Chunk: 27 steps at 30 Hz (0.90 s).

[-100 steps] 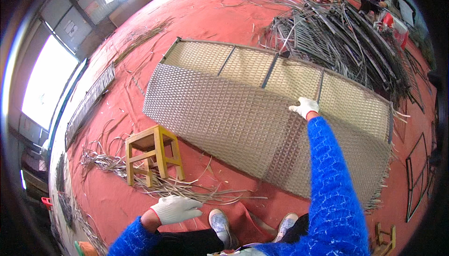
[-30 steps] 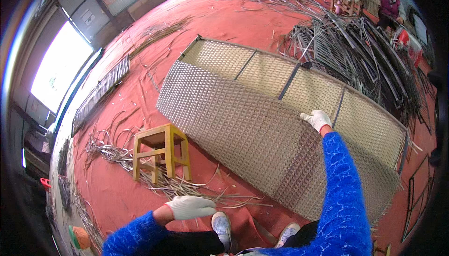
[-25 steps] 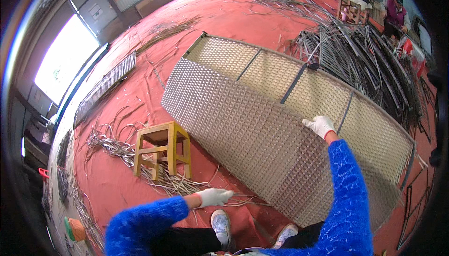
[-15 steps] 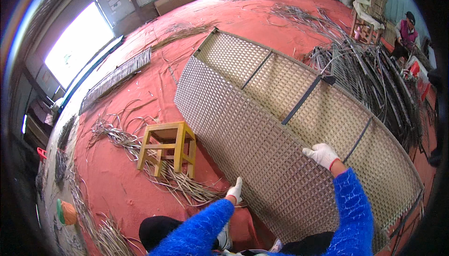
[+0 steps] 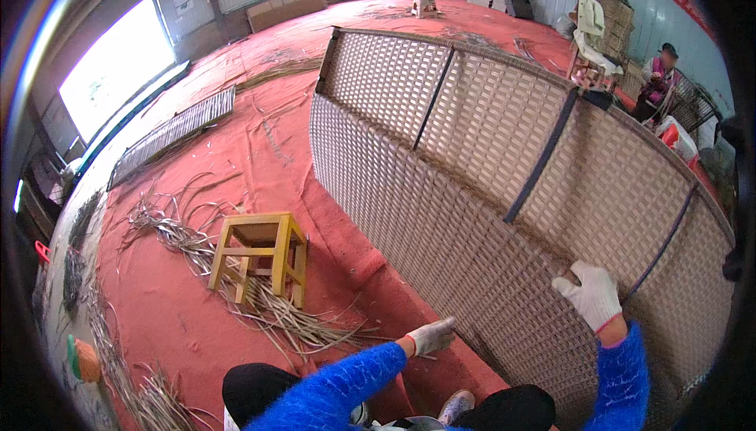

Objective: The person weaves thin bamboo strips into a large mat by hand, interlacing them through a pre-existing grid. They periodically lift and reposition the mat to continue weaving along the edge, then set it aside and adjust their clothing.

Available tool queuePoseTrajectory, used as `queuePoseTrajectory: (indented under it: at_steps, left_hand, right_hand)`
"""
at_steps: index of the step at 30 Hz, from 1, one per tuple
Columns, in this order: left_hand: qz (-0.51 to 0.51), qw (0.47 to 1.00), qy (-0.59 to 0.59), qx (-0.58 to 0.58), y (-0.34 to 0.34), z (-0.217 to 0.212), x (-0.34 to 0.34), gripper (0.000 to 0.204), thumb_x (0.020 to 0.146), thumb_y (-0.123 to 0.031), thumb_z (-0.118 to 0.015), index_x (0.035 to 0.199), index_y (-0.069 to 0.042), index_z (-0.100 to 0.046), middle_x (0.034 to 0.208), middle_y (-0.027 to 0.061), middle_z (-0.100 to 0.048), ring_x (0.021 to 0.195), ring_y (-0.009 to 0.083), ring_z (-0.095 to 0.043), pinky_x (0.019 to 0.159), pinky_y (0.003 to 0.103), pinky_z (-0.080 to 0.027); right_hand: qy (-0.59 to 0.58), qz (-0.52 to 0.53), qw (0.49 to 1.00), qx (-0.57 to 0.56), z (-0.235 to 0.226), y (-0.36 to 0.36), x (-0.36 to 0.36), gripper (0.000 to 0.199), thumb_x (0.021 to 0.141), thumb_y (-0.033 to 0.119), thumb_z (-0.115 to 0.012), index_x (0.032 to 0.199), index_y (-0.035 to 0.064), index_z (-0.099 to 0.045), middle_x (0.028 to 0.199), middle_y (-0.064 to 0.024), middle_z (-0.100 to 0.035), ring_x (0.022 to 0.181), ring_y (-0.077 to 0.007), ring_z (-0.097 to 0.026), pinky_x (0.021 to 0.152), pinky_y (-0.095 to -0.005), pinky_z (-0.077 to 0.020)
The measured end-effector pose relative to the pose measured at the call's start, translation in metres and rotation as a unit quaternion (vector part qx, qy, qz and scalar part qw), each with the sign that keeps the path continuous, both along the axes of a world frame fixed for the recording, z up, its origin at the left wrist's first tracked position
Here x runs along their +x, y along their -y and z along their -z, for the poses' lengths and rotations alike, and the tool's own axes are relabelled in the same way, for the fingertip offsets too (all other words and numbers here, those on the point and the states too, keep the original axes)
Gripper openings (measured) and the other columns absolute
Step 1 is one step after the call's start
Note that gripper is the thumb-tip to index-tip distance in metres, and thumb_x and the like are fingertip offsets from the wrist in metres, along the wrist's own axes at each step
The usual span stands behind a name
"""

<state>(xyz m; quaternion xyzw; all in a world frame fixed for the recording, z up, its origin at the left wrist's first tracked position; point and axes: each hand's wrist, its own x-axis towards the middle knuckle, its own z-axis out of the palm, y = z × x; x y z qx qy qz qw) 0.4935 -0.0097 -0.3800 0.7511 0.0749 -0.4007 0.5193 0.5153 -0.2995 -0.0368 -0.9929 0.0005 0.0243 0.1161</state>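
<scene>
A large woven rattan-style frame (image 5: 394, 167), long and folded at an angle into two grey-beige faces, leans before me on the right. Dark flat bars (image 5: 542, 155) cross its inner face. On the crease between the faces, my right hand (image 5: 592, 293), in a white knitted glove, lies with thumb and fingers apart. My left hand (image 5: 432, 337), gloved alike, is close to the lower edge of the near face, its fingers stretched out; whether it touches the weave I cannot tell. Both arms wear fuzzy blue sleeves.
A yellow wooden stool (image 5: 264, 254) stands at the left on loose weaving strips (image 5: 299, 325). Red cloth (image 5: 189, 336) covers the floor. A slatted panel (image 5: 173, 132) lies farther left. A person (image 5: 661, 81) sits at the far right, near a draped chair (image 5: 592, 33).
The woven frame has tilted up and now hides the dark strip pile behind it. Both my hands have shifted right, the right one also lower. The whole view has turned slightly.
</scene>
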Motion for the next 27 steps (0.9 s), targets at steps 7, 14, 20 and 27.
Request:
queuePoseTrajectory:
  at_steps: [7,14,20,27]
  left_hand:
    - [0.399,0.897,0.17,0.081,-0.036,-0.107,0.092,0.062,0.088,-0.055,-0.048,0.118,-0.002,-0.062,0.114,0.0168,-0.066,0.105,0.0321,-0.063,0.093,0.04,-0.048]
    - [0.234,0.91,0.29,0.181,-0.089,-0.267,0.105,0.053,0.091,-0.046,-0.051,0.123,-0.006,-0.061,0.119,0.0169,-0.064,0.113,0.0327,-0.06,0.099,0.039,-0.044]
    - [0.317,0.644,0.651,0.25,-0.029,-0.317,0.09,0.076,0.084,-0.057,-0.058,0.142,-0.009,-0.043,0.143,0.0153,-0.046,0.135,0.0316,-0.04,0.111,0.046,-0.031]
    - [0.459,0.659,0.522,0.287,0.043,-0.311,0.09,0.077,0.079,-0.059,-0.064,0.136,-0.009,-0.049,0.124,0.0089,-0.059,0.12,0.0258,-0.053,0.105,0.04,-0.036]
  right_hand:
    - [0.114,0.016,0.989,-0.091,0.08,0.016,-0.064,0.057,0.07,0.06,-0.073,0.071,0.0058,-0.056,0.06,-0.0207,-0.057,0.063,-0.0415,-0.059,0.06,-0.0516,-0.0452]
    - [0.14,0.06,0.981,-0.118,0.086,0.011,-0.082,0.055,0.07,0.059,-0.072,0.073,0.0065,-0.057,0.063,-0.0176,-0.059,0.069,-0.0402,-0.059,0.066,-0.0512,-0.0444]
    - [-0.025,0.072,0.993,-0.089,0.035,-0.002,-0.099,0.054,0.073,0.059,-0.068,0.077,0.0056,-0.061,0.071,-0.0194,-0.064,0.077,-0.0408,-0.063,0.072,-0.0509,-0.0468]
    - [0.288,-0.068,0.944,-0.146,-0.082,0.015,-0.083,0.05,0.078,0.054,-0.066,0.096,0.0065,-0.063,0.09,-0.0184,-0.066,0.088,-0.0386,-0.063,0.08,-0.0478,-0.0478]
